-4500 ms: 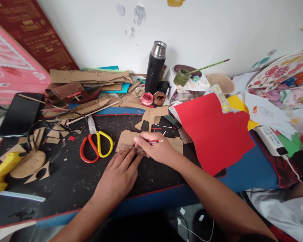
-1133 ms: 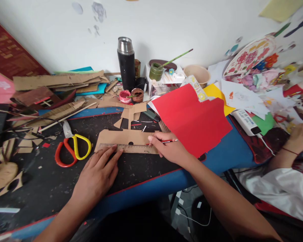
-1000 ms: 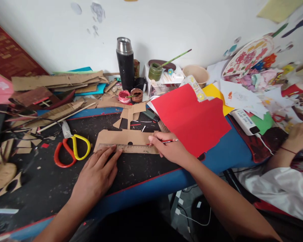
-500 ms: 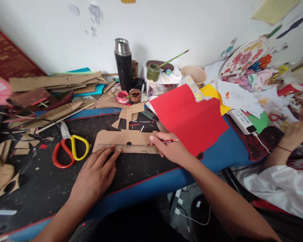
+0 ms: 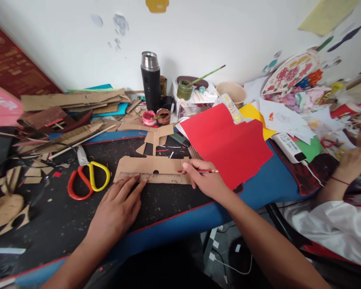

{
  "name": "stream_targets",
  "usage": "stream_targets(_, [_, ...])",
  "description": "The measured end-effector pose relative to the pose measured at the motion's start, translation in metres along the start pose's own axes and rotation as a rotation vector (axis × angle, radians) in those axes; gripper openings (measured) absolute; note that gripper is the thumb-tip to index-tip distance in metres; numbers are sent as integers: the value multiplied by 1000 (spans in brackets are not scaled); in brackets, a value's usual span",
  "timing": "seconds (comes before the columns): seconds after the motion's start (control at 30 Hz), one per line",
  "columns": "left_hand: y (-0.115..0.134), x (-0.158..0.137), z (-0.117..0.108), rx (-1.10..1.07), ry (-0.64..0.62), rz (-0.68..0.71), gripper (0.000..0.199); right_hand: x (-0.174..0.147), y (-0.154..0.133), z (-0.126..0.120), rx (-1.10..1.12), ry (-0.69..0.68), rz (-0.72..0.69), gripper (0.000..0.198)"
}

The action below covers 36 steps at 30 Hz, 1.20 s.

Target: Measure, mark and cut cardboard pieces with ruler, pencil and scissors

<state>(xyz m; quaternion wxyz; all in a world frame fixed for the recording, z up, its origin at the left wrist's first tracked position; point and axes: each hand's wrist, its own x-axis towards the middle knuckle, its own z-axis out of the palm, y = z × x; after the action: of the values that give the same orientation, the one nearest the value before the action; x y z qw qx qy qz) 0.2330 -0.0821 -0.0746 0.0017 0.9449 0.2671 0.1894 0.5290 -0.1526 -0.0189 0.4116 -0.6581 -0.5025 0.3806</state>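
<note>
My left hand (image 5: 120, 200) lies with its fingers stretched out, fingertips pressing on a clear plastic ruler (image 5: 161, 178). The ruler rests along the near edge of a flat piece of brown cardboard (image 5: 138, 163), which has a small dark round hole or spot near its middle. Pinched in my right hand (image 5: 203, 174) is a red pencil (image 5: 209, 171), its tip by the ruler's upper edge on the cardboard. The right end of the cardboard is hidden under this hand. Left of my left hand lie scissors (image 5: 92, 180) with one red and one yellow handle loop.
Red paper (image 5: 228, 144) lies right of the cardboard. Behind stand a black flask (image 5: 151, 86), open paint pots (image 5: 163, 116) and a green jar (image 5: 184, 90) with a brush. Cardboard scraps (image 5: 75, 98) are piled left. Another person's hand (image 5: 356, 160) is at far right.
The whole view has shifted a little, so things appear slightly further right and lower. The pencil in my right hand leans slightly flatter. My left hand stays on the ruler.
</note>
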Motion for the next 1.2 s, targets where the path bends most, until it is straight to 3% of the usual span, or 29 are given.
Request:
stream_targets(0.2, [4,-5,-1,53,1,16,44,2,6,23,232,56,-21,42])
stream_targets(0.37, [7,-7,-3,46,17,39,38,5,5,37,286,39,1,48])
stream_targets(0.97, [8,-8,-5,-37,98,79,31,11,0,48,379,226,9,49])
stream_targets(1.2, [9,-5,-3,-43,100,19,35,14,-4,52,372,306,4,50])
